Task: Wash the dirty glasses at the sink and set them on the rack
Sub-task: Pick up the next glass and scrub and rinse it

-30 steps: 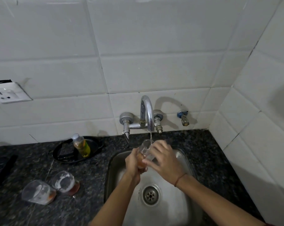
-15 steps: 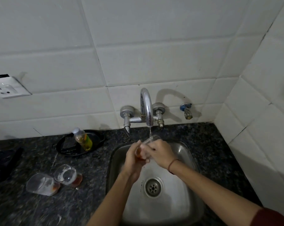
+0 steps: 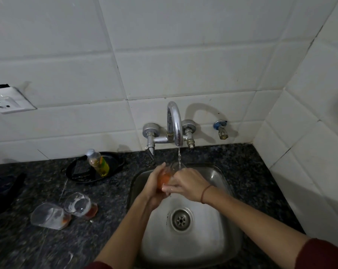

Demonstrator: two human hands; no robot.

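A clear glass [image 3: 167, 172] with orange residue sits between both my hands over the steel sink [image 3: 218, 226]. Water from the chrome tap [image 3: 175, 127] runs into its mouth. My left hand [image 3: 154, 186] wraps the glass from the left; my right hand [image 3: 187, 184] grips it from the right, fingers across its lower part. Two more dirty glasses lie on their sides on the dark counter at the left: one [image 3: 48, 216] nearer the edge, another [image 3: 80, 204] beside it.
A small bottle of yellow-green liquid [image 3: 98, 162] rests on a black oval tray [image 3: 79, 171] behind the glasses. A dark object [image 3: 3, 189] lies at the far left. A wall socket [image 3: 9, 102] and a small valve [image 3: 221, 129] are on the tiles. No rack is in view.
The view has tilted down and both hands have turned the glass under the stream, with the orange base now facing me. The glasses on the counter have not moved.
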